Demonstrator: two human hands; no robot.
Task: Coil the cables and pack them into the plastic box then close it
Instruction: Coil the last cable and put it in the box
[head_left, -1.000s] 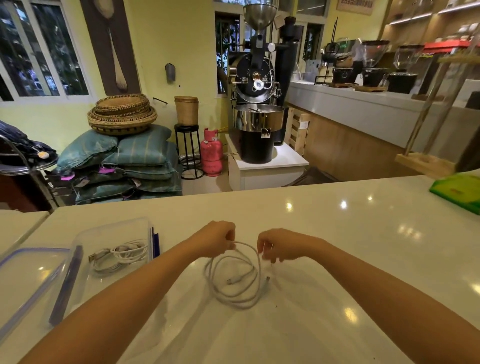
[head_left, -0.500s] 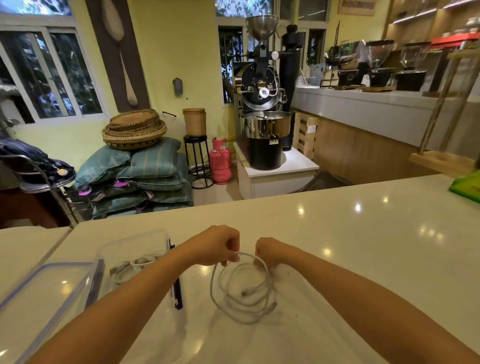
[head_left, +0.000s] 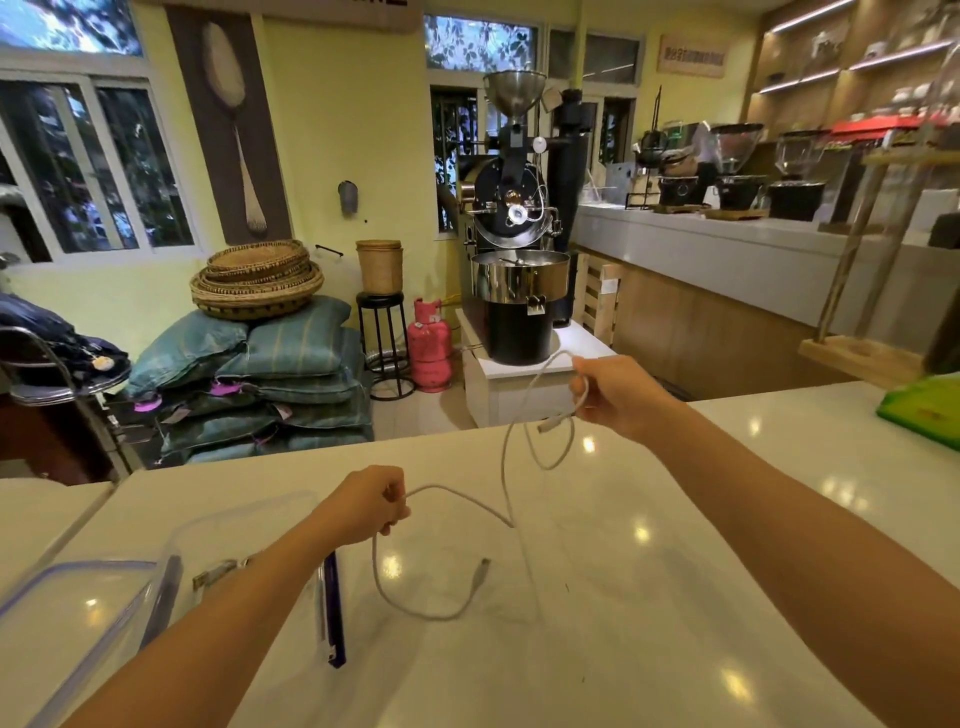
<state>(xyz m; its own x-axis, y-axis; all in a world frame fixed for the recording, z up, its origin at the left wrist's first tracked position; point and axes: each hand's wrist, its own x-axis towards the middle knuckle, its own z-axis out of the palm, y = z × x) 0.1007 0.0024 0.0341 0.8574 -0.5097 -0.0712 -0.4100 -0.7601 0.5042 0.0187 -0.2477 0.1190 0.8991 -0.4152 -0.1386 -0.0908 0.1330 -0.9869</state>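
Holding the white cable uncoiled, left hand and right hand both closed on it; plastic box at nine o'clock is open, so coiling, packing and closing remain.

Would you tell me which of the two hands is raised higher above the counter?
The right hand, lifting the white cable up; the left hand stays low.

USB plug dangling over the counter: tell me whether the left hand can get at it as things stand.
Probably not yet. The left hand is shut on the white cable. Otherwise the way looks free: the USB plug hangs just right of it with nothing between.
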